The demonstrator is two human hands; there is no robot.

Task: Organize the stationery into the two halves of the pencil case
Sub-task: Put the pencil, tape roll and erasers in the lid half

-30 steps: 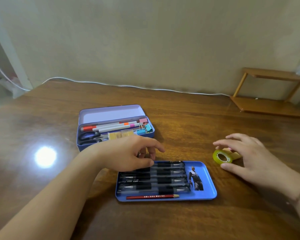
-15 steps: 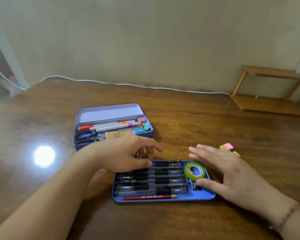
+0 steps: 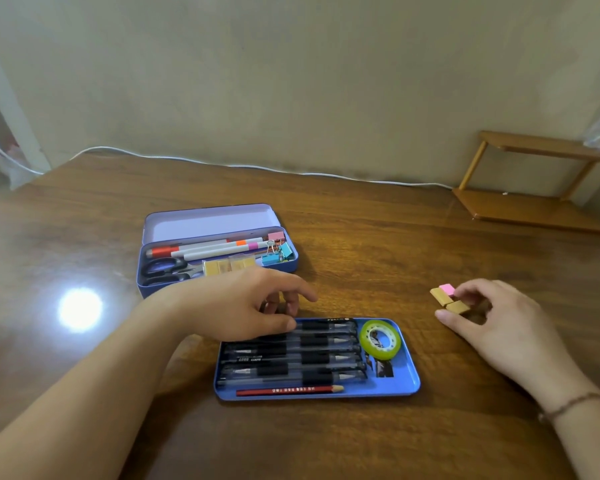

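A brown wooden table carried the hinged case half, the blue tray half, three small erasers, and a white cable.

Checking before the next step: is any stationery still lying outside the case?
Yes. Three small erasers, one pink and two tan, lie loose on the brown wooden table, right of the blue tray. The right hand touches them. Nothing looks spilled or damaged.
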